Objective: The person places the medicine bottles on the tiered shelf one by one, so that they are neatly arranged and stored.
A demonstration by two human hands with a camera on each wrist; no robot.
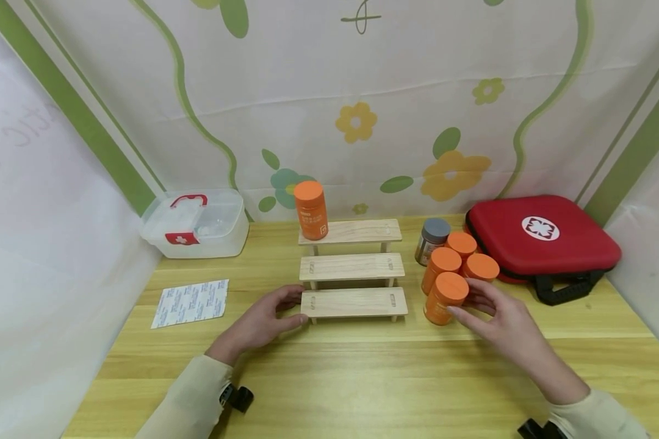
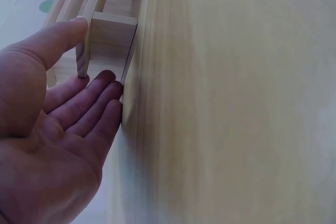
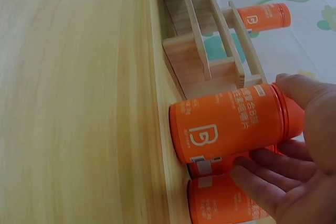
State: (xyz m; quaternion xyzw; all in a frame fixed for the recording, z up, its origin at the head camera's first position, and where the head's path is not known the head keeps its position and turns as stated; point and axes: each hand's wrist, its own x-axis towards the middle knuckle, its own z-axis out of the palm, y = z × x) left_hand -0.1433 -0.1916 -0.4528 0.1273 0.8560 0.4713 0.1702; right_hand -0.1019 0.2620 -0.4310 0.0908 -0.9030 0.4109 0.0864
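My left hand is at the left end of a three-step wooden display stand. In the left wrist view its thumb and fingertips grip the lowest step's end from opposite edges. My right hand holds the nearest orange bottle by its upper part, thumb in front and fingers behind. That bottle appears upright on the table, close by other orange bottles. Another orange bottle stands on the left of the stand's top step.
A grey-capped bottle stands behind the orange group. The red first-aid case lies at the back right, its black handle toward me. At the left are a clear plastic first-aid box and a printed white sheet.
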